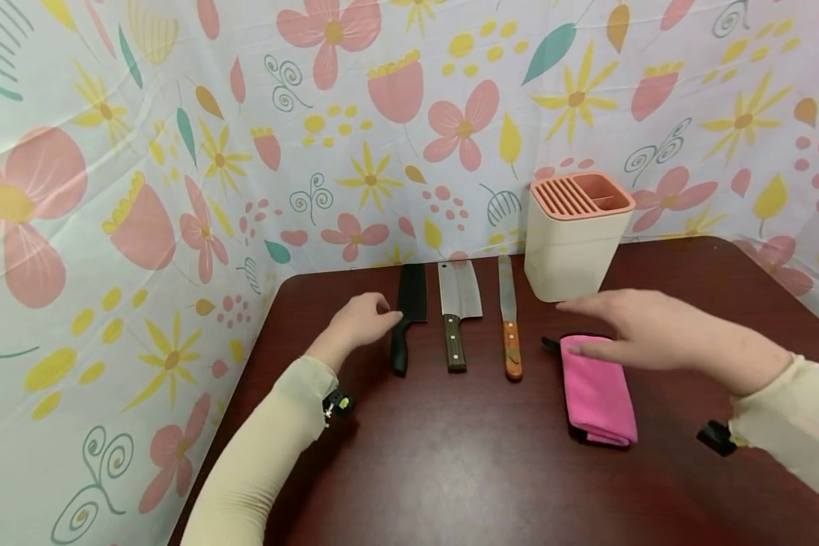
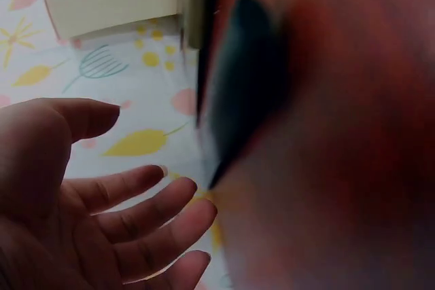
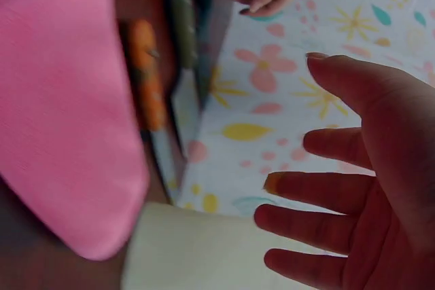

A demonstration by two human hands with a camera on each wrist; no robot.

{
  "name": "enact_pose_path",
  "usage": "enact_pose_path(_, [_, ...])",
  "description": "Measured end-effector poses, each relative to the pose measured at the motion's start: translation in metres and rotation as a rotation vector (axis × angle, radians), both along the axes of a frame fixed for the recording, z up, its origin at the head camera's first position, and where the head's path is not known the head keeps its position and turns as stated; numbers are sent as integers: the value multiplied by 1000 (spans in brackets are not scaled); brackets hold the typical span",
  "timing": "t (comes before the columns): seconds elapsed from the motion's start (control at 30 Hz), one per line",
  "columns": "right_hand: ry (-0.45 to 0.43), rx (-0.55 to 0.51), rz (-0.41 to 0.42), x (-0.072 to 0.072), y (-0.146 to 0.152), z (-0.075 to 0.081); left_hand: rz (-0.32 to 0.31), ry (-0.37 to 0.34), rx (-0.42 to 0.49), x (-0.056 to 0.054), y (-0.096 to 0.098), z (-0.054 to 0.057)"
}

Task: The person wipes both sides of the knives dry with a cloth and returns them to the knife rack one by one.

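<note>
In the head view my left hand (image 1: 364, 318) hovers beside the black cleaver (image 1: 412, 296), its thumb near the handle. The left wrist view shows that hand's fingers spread and apart from the black handle (image 2: 248, 73). To the right lie a steel cleaver (image 1: 460, 288) with a dark wooden handle and a long spatula-like blade (image 1: 507, 292) with an orange-brown wooden handle. My right hand (image 1: 644, 330) is held over a folded pink cloth (image 1: 597, 390) with dark edging. Its fingers are straight and hold nothing in the right wrist view.
A cream knife block (image 1: 569, 254) with a slotted orange top (image 1: 580, 196) stands at the back of the dark red-brown table (image 1: 416, 462). Floral cloth (image 1: 464, 129) hangs behind the table and along its left side.
</note>
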State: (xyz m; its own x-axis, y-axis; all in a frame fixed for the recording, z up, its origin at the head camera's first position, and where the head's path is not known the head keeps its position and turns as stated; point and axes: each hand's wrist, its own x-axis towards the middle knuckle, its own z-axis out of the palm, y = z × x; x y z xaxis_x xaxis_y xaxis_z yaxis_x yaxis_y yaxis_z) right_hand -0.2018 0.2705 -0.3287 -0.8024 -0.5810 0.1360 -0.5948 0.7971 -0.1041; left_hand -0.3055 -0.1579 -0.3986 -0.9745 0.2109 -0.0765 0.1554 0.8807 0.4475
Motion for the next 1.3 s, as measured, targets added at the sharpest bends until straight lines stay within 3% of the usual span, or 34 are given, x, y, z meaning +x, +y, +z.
enact_pose_path(0.13, [-94,12,5,10,3,-23,84,-34,51,7,7,-18])
enact_pose_path(0.27, [-171,38,-11,18,4,-45,139,-48,79,7,11,-30])
enact_pose_path(0.6, [-275,52,-85,33,-8,-75,129,-131,97,-5,12,-40])
enact_pose_path(0.93, [-138,122,-65,40,-15,-95,122,-188,76,-10,17,-39])
enact_pose_path(1.3, [-129,104,-29,39,-17,-99,141,-238,65,-17,25,-35])
